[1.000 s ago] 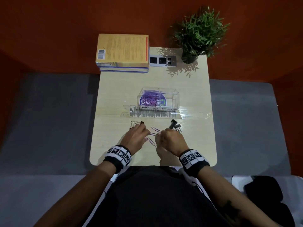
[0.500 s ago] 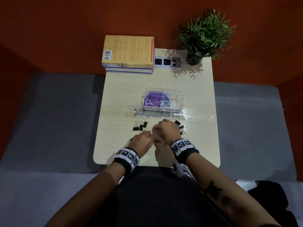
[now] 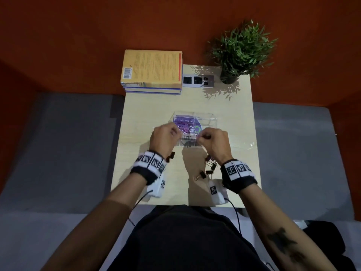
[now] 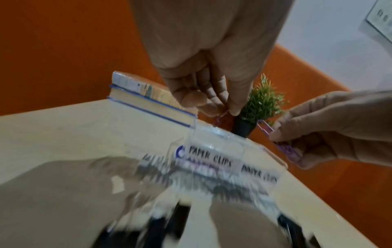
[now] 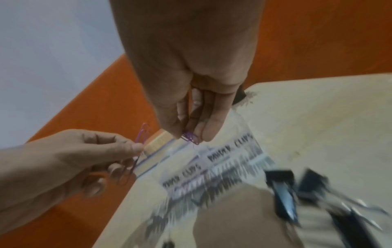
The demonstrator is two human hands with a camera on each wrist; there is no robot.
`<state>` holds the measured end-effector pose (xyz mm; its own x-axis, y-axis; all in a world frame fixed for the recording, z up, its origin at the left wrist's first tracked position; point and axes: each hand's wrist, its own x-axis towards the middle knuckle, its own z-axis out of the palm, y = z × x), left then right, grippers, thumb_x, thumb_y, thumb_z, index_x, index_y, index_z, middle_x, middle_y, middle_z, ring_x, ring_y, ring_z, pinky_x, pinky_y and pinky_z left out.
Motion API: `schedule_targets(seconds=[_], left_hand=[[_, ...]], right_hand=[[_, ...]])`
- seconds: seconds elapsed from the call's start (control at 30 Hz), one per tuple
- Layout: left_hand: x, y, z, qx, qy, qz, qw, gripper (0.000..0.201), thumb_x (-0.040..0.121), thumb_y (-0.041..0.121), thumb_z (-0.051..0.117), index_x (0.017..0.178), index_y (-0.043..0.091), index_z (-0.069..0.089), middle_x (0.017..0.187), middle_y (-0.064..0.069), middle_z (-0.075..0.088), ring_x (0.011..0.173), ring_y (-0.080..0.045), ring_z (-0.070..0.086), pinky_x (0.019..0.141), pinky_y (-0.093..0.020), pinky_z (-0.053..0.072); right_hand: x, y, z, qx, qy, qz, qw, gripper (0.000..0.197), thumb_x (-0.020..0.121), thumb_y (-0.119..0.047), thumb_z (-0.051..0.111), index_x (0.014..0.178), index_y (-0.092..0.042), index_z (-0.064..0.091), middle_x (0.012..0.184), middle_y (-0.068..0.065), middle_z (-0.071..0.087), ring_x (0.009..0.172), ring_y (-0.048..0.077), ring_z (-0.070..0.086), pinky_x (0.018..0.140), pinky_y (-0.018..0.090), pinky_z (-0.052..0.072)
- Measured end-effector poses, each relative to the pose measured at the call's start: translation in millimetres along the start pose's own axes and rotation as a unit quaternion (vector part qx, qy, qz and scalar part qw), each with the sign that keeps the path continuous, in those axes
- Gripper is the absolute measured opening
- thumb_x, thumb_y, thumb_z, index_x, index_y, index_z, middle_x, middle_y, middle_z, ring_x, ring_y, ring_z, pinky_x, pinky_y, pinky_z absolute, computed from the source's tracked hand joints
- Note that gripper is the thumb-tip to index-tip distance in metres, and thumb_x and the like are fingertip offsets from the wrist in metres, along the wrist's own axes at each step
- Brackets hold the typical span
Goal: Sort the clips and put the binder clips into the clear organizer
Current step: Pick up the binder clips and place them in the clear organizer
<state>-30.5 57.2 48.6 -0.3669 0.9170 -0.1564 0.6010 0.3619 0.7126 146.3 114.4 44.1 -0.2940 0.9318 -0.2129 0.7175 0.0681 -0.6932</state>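
Observation:
The clear organizer (image 3: 205,119) stands mid-table; its front labels read "PAPER CLIPS" (image 4: 208,156) and a blurred second label. My left hand (image 3: 175,132) hovers over its left front and pinches purple paper clips (image 4: 220,117) between thumb and fingers. My right hand (image 3: 203,136) hovers over the right front and pinches more purple paper clips (image 5: 191,136). Black binder clips (image 3: 210,167) lie on the table below my right wrist, and another binder clip (image 3: 171,155) peeks out by my left wrist. In the right wrist view these binder clips (image 5: 282,193) look blurred.
A stack of books (image 3: 152,71) sits at the table's back left, a socket panel (image 3: 197,81) beside it and a potted plant (image 3: 240,53) at the back right. Crinkled clear plastic (image 3: 242,142) lies right of the organizer. The light wooden table (image 3: 144,114) has grey floor around it.
Both hands left the clip pile near the front edge and rose forward to the organizer's front, each carrying purple paper clips. The binder clips stayed on the table.

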Motion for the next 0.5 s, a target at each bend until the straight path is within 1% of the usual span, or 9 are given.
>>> schedule_targets(seconds=[0.07, 0.13, 0.2, 0.23, 0.27, 0.33, 0.37, 0.43, 0.5], left_hand=[[27, 14, 5, 0.012, 0.021, -0.012, 1.000, 0.013, 0.081, 0.018, 0.072, 0.070, 0.016, 0.066, 0.067, -0.001, 0.069, 0.064, -0.021, 0.065, 0.060, -0.031, 0.056], [44, 20, 13, 0.041, 0.009, -0.019, 0.999, 0.013, 0.082, 0.013, 0.070, 0.070, 0.014, 0.067, 0.069, -0.006, 0.071, 0.066, -0.027, 0.065, 0.061, -0.037, 0.058], [51, 20, 19, 0.056, -0.029, -0.021, 0.998, 0.014, 0.083, 0.010, 0.067, 0.070, 0.012, 0.069, 0.073, -0.007, 0.074, 0.068, -0.028, 0.067, 0.063, -0.041, 0.059], [51, 18, 19, 0.057, -0.040, -0.024, 0.997, 0.013, 0.084, 0.011, 0.067, 0.071, 0.012, 0.070, 0.074, -0.008, 0.074, 0.069, -0.028, 0.067, 0.065, -0.041, 0.059], [49, 15, 18, 0.056, -0.038, -0.026, 0.997, 0.013, 0.085, 0.014, 0.068, 0.073, 0.012, 0.071, 0.074, -0.008, 0.073, 0.070, -0.028, 0.066, 0.066, -0.041, 0.058], [41, 5, 11, 0.055, -0.011, -0.020, 0.998, 0.012, 0.086, 0.017, 0.068, 0.075, 0.013, 0.071, 0.075, -0.008, 0.073, 0.071, -0.027, 0.064, 0.067, -0.039, 0.056], [35, 0, 6, 0.056, 0.008, -0.012, 0.998, 0.012, 0.086, 0.018, 0.068, 0.076, 0.014, 0.071, 0.077, -0.007, 0.073, 0.072, -0.027, 0.064, 0.067, -0.037, 0.056], [22, -13, -2, 0.054, 0.036, 0.002, 0.998, 0.010, 0.087, 0.016, 0.067, 0.077, 0.013, 0.070, 0.080, -0.006, 0.073, 0.075, -0.025, 0.065, 0.066, -0.035, 0.054], [7, -27, -10, 0.057, 0.031, 0.001, 0.998, 0.008, 0.087, 0.014, 0.065, 0.080, 0.013, 0.069, 0.084, -0.005, 0.072, 0.078, -0.024, 0.065, 0.066, -0.033, 0.052]], right_hand=[[14, -12, -11, 0.006, 0.025, -0.004, 1.000, 0.005, 0.078, -0.010, 0.074, 0.076, -0.015, 0.076, 0.070, 0.001, 0.074, 0.067, 0.015, 0.067, 0.066, 0.021, 0.051], [28, -23, -13, -0.011, 0.027, -0.012, 1.000, 0.004, 0.078, -0.009, 0.073, 0.077, -0.013, 0.075, 0.070, 0.004, 0.073, 0.066, 0.016, 0.065, 0.064, 0.021, 0.047], [40, -31, -9, -0.036, 0.016, -0.025, 0.999, 0.004, 0.077, -0.008, 0.074, 0.077, -0.012, 0.076, 0.073, 0.007, 0.075, 0.070, 0.021, 0.067, 0.066, 0.027, 0.052], [45, -34, -5, -0.052, 0.009, -0.033, 0.998, 0.005, 0.076, -0.008, 0.074, 0.077, -0.012, 0.076, 0.074, 0.008, 0.076, 0.071, 0.023, 0.068, 0.067, 0.029, 0.054], [49, -37, 0, -0.071, -0.001, -0.035, 0.997, 0.006, 0.077, -0.007, 0.073, 0.076, -0.012, 0.076, 0.074, 0.009, 0.076, 0.072, 0.024, 0.068, 0.068, 0.030, 0.054], [55, -42, 9, -0.096, -0.027, -0.034, 0.994, 0.009, 0.078, -0.005, 0.070, 0.075, -0.010, 0.077, 0.075, 0.012, 0.075, 0.072, 0.028, 0.068, 0.067, 0.031, 0.055], [56, -43, 14, -0.108, -0.041, -0.036, 0.993, 0.009, 0.079, -0.005, 0.070, 0.075, -0.010, 0.077, 0.075, 0.013, 0.075, 0.072, 0.030, 0.067, 0.067, 0.034, 0.056], [55, -47, 18, -0.135, -0.065, -0.044, 0.988, 0.005, 0.079, -0.010, 0.072, 0.077, -0.009, 0.076, 0.078, 0.016, 0.074, 0.074, 0.034, 0.067, 0.068, 0.038, 0.057], [50, -45, 17, -0.145, -0.055, -0.057, 0.986, 0.007, 0.081, -0.015, 0.072, 0.082, -0.009, 0.074, 0.081, 0.014, 0.074, 0.074, 0.032, 0.066, 0.068, 0.037, 0.057]])
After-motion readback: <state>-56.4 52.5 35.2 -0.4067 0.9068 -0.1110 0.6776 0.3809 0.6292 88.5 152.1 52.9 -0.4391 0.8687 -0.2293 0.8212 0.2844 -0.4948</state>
